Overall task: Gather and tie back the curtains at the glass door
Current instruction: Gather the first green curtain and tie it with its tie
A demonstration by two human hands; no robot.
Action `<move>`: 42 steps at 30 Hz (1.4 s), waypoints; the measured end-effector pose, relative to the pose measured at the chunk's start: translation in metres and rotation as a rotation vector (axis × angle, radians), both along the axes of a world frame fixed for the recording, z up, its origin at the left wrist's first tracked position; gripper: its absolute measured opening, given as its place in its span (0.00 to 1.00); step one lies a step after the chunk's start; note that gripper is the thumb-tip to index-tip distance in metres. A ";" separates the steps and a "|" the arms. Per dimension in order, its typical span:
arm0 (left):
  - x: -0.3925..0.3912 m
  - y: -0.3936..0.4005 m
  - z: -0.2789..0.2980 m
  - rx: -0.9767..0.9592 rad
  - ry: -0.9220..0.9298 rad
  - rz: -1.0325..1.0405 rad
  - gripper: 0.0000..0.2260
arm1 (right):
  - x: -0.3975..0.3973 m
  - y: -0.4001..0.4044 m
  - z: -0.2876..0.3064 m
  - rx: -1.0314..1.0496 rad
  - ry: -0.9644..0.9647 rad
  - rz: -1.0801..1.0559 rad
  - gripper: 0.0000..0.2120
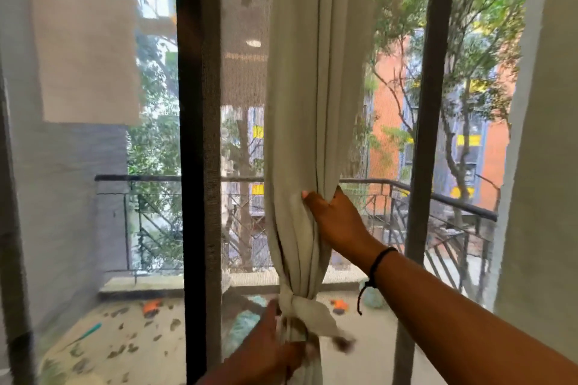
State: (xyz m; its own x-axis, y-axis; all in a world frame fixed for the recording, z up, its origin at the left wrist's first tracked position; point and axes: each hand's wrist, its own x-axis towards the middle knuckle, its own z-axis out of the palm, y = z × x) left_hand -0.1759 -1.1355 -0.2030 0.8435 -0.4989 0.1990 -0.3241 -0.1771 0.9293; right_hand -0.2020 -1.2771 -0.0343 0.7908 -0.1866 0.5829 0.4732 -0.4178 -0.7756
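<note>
The pale curtain (312,103) hangs gathered in front of the glass door (200,166), cinched by a knot (301,303) well below the upper grip. It is clasped above the knot by the right hand (334,216), thumb and fingers wrapped round the bundle. Just beside and under the knot, the fabric is met by the blurred left hand (269,344); whether it is gripped cannot be told.

Pale greenish curtain (316,97), gathered upright, knotted (300,306) low down
</note>
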 end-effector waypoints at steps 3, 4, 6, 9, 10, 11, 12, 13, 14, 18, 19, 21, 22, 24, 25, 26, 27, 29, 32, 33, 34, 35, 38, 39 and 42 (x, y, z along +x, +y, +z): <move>0.003 -0.001 0.055 -0.222 -0.124 0.059 0.41 | -0.011 -0.020 0.005 -0.138 0.062 0.026 0.22; 0.003 0.000 0.085 -0.263 -0.186 0.099 0.39 | -0.013 -0.027 0.009 -0.168 0.082 0.027 0.22; -0.009 -0.009 0.149 -0.368 -0.329 0.180 0.34 | -0.022 -0.039 0.019 -0.229 0.105 0.047 0.22; -0.019 -0.033 0.223 -0.424 -0.417 0.270 0.31 | -0.030 -0.051 0.037 -0.276 0.103 0.105 0.19; -0.022 -0.041 0.242 -0.418 -0.434 0.285 0.31 | -0.035 -0.054 0.047 -0.254 0.094 0.131 0.17; -0.027 -0.050 0.258 -0.400 -0.455 0.296 0.31 | -0.039 -0.055 0.055 -0.230 0.079 0.156 0.15; -0.029 -0.057 0.270 -0.373 -0.473 0.330 0.31 | -0.042 -0.057 0.065 -0.218 0.058 0.165 0.15; -0.032 -0.064 0.281 -0.342 -0.487 0.368 0.32 | -0.041 -0.058 0.075 -0.213 0.025 0.159 0.17; -0.033 -0.069 0.289 -0.331 -0.503 0.416 0.31 | -0.039 -0.059 0.085 -0.210 -0.006 0.129 0.20; -0.036 -0.078 0.322 -0.383 -0.556 0.501 0.27 | -0.035 -0.070 0.138 -0.209 -0.123 0.018 0.26; -0.036 -0.077 0.330 -0.371 -0.580 0.527 0.26 | -0.035 -0.071 0.148 -0.222 -0.140 0.008 0.26; -0.033 -0.075 0.348 -0.325 -0.674 0.575 0.22 | -0.032 -0.073 0.166 -0.255 -0.197 -0.002 0.26; -0.030 -0.075 0.356 -0.291 -0.707 0.596 0.20 | -0.029 -0.072 0.172 -0.274 -0.236 -0.017 0.26; -0.026 -0.078 0.365 -0.224 -0.780 0.627 0.16 | -0.023 -0.066 0.176 -0.302 -0.301 -0.047 0.27; -0.021 -0.079 0.365 -0.211 -0.815 0.639 0.15 | -0.018 -0.063 0.175 -0.296 -0.322 -0.054 0.27; -0.018 -0.081 0.364 -0.213 -0.833 0.656 0.14 | -0.014 -0.059 0.172 -0.269 -0.341 -0.050 0.26; -0.012 -0.082 0.362 -0.228 -0.836 0.676 0.14 | -0.007 -0.057 0.169 -0.213 -0.343 -0.033 0.26; 0.003 -0.080 0.359 -0.282 -0.792 0.726 0.13 | 0.003 -0.053 0.163 -0.014 -0.306 0.054 0.24; 0.027 -0.070 0.361 -0.418 -0.634 0.719 0.13 | 0.015 -0.055 0.172 0.373 -0.168 0.183 0.24; 0.035 -0.067 0.363 -0.450 -0.563 0.689 0.13 | 0.018 -0.057 0.176 0.421 -0.132 0.219 0.22; 0.043 -0.065 0.364 -0.468 -0.489 0.652 0.14 | 0.021 -0.059 0.179 0.395 -0.115 0.248 0.19; 0.052 -0.063 0.366 -0.486 -0.418 0.606 0.14 | 0.028 -0.059 0.181 0.316 -0.126 0.263 0.14; 0.070 -0.062 0.365 -0.562 -0.313 0.473 0.18 | 0.048 -0.050 0.179 -0.022 -0.215 0.117 0.16; 0.071 -0.064 0.363 -0.555 -0.355 0.476 0.22 | 0.055 -0.047 0.177 -0.152 -0.241 -0.008 0.19; 0.065 -0.072 0.357 -0.556 -0.546 0.344 0.34 | 0.069 -0.035 0.165 -0.408 -0.283 -0.458 0.25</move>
